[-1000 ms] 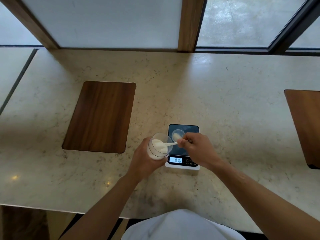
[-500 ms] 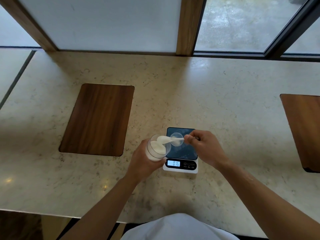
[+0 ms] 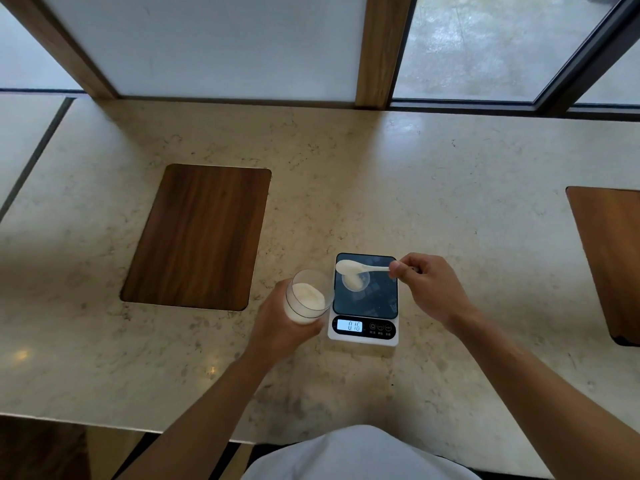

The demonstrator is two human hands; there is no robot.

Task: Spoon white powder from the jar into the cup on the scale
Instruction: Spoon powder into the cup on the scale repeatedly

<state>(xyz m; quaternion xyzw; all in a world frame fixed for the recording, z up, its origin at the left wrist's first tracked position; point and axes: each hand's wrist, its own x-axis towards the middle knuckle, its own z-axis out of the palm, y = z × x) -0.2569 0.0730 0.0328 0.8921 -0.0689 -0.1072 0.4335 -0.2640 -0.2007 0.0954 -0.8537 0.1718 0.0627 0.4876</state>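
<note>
A clear jar [image 3: 306, 298] partly filled with white powder is tilted just left of the scale, gripped from below by my left hand [image 3: 282, 332]. My right hand [image 3: 427, 289] pinches the handle of a white spoon [image 3: 358, 267] whose bowl carries powder and hovers above a small clear cup [image 3: 355, 281]. The cup stands on the dark platform of a white digital scale [image 3: 363, 306] and holds a little powder. The lit display reads 0.16.
The scale sits on a beige stone counter [image 3: 346, 168]. A dark wooden inset panel [image 3: 197, 237] lies to the left and another wooden panel [image 3: 609, 251] at the right edge. Window frames run along the back. The counter's front edge is near my body.
The spoon has come out of the jar loaded with powder and moved right, from the jar's mouth to above the cup. The jar and left hand stay in place.
</note>
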